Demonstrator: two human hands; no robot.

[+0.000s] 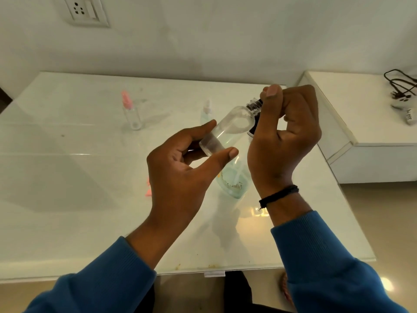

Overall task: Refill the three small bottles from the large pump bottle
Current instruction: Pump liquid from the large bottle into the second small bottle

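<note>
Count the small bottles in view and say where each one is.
3. One clear bottle is held tilted in the left hand; a pink-topped bottle stands far left on the table; a pale-topped bottle stands behind the hands, partly hidden.

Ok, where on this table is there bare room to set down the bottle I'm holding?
Bare: the table's left half, left of your left hand, in front of the pink-capped bottle. Crowded: under your hands, where the large bottle stands.

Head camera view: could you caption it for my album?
Left hand holds a small clear plastic bottle while right hand grips its black cap.
</note>
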